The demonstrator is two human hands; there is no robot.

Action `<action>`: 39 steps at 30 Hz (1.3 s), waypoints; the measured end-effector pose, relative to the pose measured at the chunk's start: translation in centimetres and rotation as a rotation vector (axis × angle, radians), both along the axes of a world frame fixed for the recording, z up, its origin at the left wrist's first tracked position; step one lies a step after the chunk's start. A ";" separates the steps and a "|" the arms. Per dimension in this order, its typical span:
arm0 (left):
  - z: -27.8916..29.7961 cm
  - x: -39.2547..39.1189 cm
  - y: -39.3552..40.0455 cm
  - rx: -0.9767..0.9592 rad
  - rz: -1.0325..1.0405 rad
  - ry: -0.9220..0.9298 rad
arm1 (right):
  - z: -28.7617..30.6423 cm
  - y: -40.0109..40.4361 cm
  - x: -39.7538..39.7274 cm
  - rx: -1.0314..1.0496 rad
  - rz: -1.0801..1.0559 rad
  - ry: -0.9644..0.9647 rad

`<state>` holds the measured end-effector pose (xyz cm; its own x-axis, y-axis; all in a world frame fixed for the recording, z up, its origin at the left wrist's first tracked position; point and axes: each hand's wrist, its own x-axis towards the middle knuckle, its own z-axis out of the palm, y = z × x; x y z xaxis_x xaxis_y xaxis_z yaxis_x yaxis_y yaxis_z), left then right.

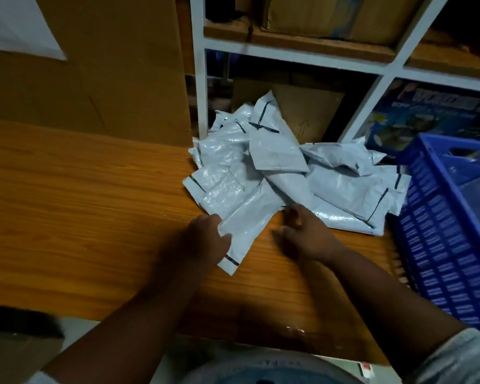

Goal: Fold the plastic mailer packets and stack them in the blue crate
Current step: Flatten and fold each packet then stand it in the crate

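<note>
Both hands are at the pile's near edge: one mailer packet (234,231) is pinched by the left hand (205,239), while the right hand (306,234) hovers loosely curled, holding nothing. A heap of unfolded packets (302,167) is seen on the counter (81,203) toward 12 o'clock. At 3 o'clock the blue crate (441,245) appears to hold some packets already, so much folding is judged to remain.

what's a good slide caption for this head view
Left hand holds a mailer from the pile beside the blue crate.

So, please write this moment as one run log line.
left hand: grips mailer | right hand: open beside pile | crate: right
</note>
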<state>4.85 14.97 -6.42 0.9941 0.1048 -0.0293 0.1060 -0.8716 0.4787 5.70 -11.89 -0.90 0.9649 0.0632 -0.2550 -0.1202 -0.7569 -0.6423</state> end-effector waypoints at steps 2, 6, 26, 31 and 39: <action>-0.6 -0.3 0.1 -0.098 -0.080 -0.021 | 0.4 -1.1 -0.5 0.099 -0.097 0.075; -0.6 -2.4 0.3 -0.128 -0.465 -0.256 | 1.9 -1.8 -2.2 0.383 -0.322 0.156; -2.2 -16.8 -12.2 0.334 -0.728 -0.216 | -3.6 -15.7 -16.7 -0.387 0.144 -0.357; -1.8 -15.7 -12.4 0.100 -0.245 0.047 | -8.3 -15.4 -19.4 -0.458 0.215 -0.276; 4.0 -12.0 -15.6 -1.152 0.242 0.353 | -8.3 -16.2 -17.4 -0.288 0.259 -0.301</action>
<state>-7.16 -0.67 -2.39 0.8716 0.0203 -0.4898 0.4856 0.1016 0.8683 -11.67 -28.10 -9.23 0.9605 0.2783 -0.0097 0.2539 -0.8895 -0.3798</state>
